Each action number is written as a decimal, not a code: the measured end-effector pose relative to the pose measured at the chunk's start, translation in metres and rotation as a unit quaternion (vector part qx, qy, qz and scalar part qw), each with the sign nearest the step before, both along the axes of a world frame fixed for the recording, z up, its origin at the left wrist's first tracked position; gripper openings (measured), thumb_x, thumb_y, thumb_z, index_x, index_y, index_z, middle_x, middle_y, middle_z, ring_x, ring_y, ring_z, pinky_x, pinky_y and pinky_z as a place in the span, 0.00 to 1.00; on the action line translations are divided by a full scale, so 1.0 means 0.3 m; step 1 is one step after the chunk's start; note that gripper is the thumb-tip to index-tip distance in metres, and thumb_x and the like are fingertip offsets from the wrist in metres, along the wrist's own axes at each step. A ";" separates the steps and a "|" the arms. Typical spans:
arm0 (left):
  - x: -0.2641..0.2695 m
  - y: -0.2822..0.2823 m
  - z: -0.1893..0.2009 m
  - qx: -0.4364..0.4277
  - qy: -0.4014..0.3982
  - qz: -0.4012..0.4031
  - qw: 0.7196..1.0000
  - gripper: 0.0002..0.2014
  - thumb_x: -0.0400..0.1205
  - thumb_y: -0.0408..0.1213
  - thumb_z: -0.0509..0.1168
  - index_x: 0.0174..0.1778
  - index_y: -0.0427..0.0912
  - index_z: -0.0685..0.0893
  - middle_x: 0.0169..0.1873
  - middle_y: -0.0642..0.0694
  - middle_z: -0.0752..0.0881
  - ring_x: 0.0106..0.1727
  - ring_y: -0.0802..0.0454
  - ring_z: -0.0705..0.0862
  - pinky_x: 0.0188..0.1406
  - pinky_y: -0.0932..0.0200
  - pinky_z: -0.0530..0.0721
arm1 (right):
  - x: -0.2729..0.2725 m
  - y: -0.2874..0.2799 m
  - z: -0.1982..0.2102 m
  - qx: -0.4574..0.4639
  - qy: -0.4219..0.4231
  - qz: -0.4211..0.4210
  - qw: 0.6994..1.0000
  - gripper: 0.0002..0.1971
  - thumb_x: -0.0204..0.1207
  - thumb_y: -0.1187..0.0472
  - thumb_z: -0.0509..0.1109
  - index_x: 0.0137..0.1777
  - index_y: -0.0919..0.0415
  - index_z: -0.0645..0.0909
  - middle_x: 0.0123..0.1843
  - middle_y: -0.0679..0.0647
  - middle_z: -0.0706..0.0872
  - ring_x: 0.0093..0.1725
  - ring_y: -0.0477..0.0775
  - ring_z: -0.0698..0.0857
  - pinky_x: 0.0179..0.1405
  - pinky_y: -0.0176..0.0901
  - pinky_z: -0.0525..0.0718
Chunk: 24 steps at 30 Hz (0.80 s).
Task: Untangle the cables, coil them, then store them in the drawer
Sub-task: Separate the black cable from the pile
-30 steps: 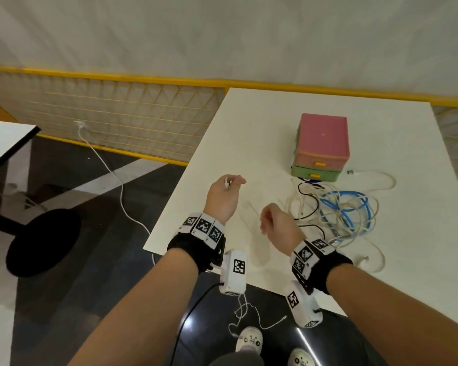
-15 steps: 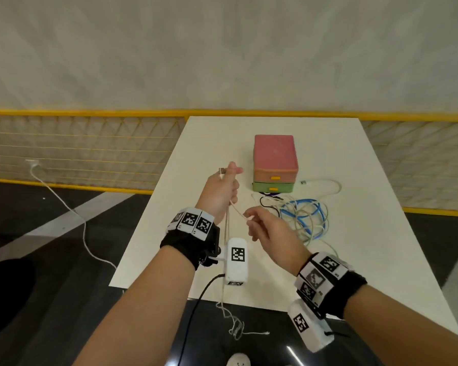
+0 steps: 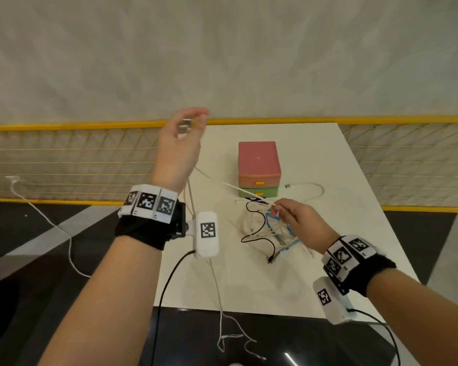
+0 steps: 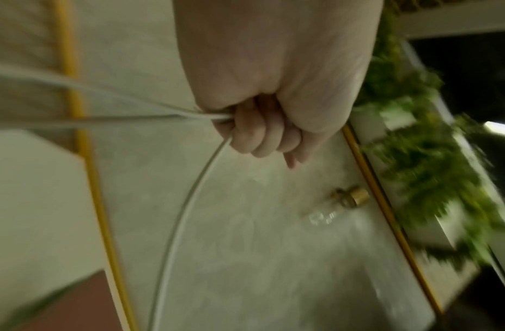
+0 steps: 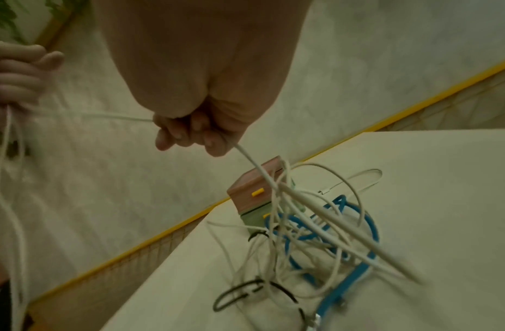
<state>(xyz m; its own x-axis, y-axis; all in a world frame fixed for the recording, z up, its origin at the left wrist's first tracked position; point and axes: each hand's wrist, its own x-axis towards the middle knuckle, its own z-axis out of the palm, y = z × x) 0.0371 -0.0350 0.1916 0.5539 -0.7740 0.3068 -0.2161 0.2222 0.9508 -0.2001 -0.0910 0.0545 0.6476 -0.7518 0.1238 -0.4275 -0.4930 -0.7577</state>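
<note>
A tangle of white, blue and black cables [image 3: 269,232] [image 5: 310,241] lies on the white table [image 3: 341,165], in front of a small drawer unit [image 3: 259,163] [image 5: 249,192] with a pink drawer above a green one, both shut. My left hand [image 3: 181,143] [image 4: 259,132] is raised high at the table's left edge and grips a white cable [image 3: 217,182] [image 4: 189,201]. That cable runs taut down to my right hand [image 3: 292,216] [image 5: 194,132], which pinches it just above the tangle. A loose length hangs from my left hand down past the table's edge.
A yellow-framed mesh fence [image 3: 64,159] runs behind and beside the table. Another white cable [image 3: 45,220] trails over the dark floor at the left. One white cable end with a plug [image 3: 288,185] lies to the right of the drawer unit.
My left hand has risen well above the table with the white cable. My right hand has taken hold of the same cable and moved right toward the tangle, drawing the cable taut.
</note>
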 end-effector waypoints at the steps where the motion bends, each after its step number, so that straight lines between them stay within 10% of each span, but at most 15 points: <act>1: -0.028 0.004 -0.004 0.044 -0.081 -0.032 0.995 0.05 0.83 0.47 0.66 0.48 0.60 0.88 0.32 0.66 0.79 0.31 0.64 0.74 0.29 0.62 0.70 | -0.001 -0.014 0.017 -0.010 0.000 -0.012 1.000 0.11 0.85 0.61 0.57 0.42 0.51 0.77 0.33 0.52 0.80 0.32 0.44 0.76 0.37 0.37 0.75; 4: -0.147 0.005 -0.054 0.203 -0.221 -0.160 0.940 0.13 0.85 0.50 0.61 0.63 0.54 0.84 0.43 0.64 0.81 0.40 0.68 0.78 0.38 0.66 0.73 | 0.014 -0.037 0.097 -0.042 -0.026 -0.019 0.999 0.11 0.84 0.61 0.58 0.42 0.51 0.78 0.28 0.54 0.77 0.26 0.44 0.71 0.28 0.36 0.69; 7: -0.231 0.000 -0.127 0.287 -0.246 -0.217 0.900 0.17 0.85 0.52 0.61 0.57 0.44 0.86 0.40 0.54 0.82 0.35 0.60 0.78 0.37 0.60 0.75 | 0.039 -0.044 0.187 -0.055 -0.075 -0.008 0.996 0.10 0.84 0.65 0.58 0.47 0.58 0.81 0.27 0.41 0.73 0.26 0.37 0.74 0.29 0.25 0.69; 15: -0.118 -0.049 -0.024 0.102 -0.054 0.026 0.993 0.10 0.83 0.55 0.62 0.44 0.55 0.81 0.39 0.59 0.81 0.45 0.53 0.79 0.51 0.52 0.78 | -0.013 -0.060 0.121 -0.008 -0.068 -0.002 0.998 0.14 0.86 0.61 0.53 0.44 0.59 0.79 0.28 0.44 0.71 0.27 0.42 0.69 0.31 0.30 0.69; 19: -0.084 -0.057 -0.047 0.111 -0.184 0.071 0.974 0.09 0.87 0.44 0.58 0.57 0.48 0.82 0.34 0.50 0.80 0.39 0.46 0.82 0.37 0.58 0.72 | -0.007 -0.064 0.111 -0.018 -0.033 -0.002 0.999 0.14 0.86 0.57 0.54 0.39 0.51 0.76 0.27 0.43 0.70 0.27 0.44 0.67 0.30 0.34 0.68; 21: -0.135 -0.045 -0.087 0.106 -0.278 0.016 0.955 0.23 0.87 0.39 0.58 0.80 0.56 0.66 0.32 0.48 0.82 0.34 0.49 0.83 0.32 0.59 0.76 | 0.020 -0.074 0.135 -0.022 -0.019 0.012 1.000 0.14 0.85 0.56 0.54 0.40 0.53 0.76 0.28 0.50 0.72 0.28 0.48 0.68 0.32 0.39 0.70; 24: -0.222 -0.027 -0.147 0.108 -0.363 -0.115 0.918 0.38 0.86 0.40 0.60 0.81 0.69 0.41 0.29 0.49 0.80 0.27 0.50 0.82 0.34 0.52 0.83 | 0.059 -0.079 0.180 -0.048 -0.009 0.033 0.998 0.13 0.85 0.58 0.55 0.44 0.58 0.79 0.35 0.59 0.82 0.33 0.49 0.77 0.39 0.43 0.77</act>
